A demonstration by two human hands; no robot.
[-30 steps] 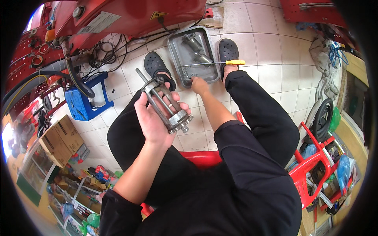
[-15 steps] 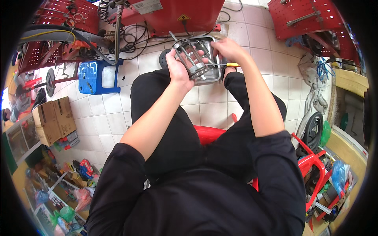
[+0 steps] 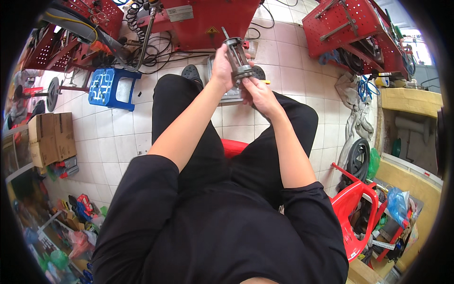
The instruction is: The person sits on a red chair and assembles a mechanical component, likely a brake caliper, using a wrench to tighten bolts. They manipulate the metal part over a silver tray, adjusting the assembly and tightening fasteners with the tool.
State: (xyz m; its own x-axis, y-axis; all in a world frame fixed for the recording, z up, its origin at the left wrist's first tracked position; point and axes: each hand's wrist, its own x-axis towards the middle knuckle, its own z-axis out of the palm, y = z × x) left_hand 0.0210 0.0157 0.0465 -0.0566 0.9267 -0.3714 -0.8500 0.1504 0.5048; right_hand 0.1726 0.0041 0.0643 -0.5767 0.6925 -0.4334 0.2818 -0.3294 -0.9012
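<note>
Far left: cardboard boxes (image 3: 49, 138) stand on the tiled floor (image 3: 118, 137), with small coloured clutter below them. Above, a blue stool (image 3: 110, 88) sits near a tangle of black cables (image 3: 156, 52) at the foot of a red machine (image 3: 208, 21).

Centre: the person sits on a red seat (image 3: 232, 146), legs in black trousers spread forward. The left hand (image 3: 222, 68) is raised, fingers closed around a metal cage part (image 3: 238, 61), a cylindrical frame of rods between two end rings. The part is held roughly upright, slightly tilted, above the knees and in front of the machine. A thin rod projects from its top end.

The right hand (image 3: 257, 94) sits just below and to the right of the part, fingers curled at its lower end, touching it. A yellow object (image 3: 266, 82) shows just beside this hand; whether the hand holds it cannot be told. A grey tray (image 3: 232, 97) lies on the floor behind both hands, mostly hidden. A black shoe (image 3: 191, 72) shows beside it.

Right: a red pegboard rack (image 3: 345, 28) carries tools. A grey cloth (image 3: 352, 109) and a black tyre (image 3: 358, 158) lie by the wall. A red plastic chair (image 3: 354, 208) stands at lower right.
</note>
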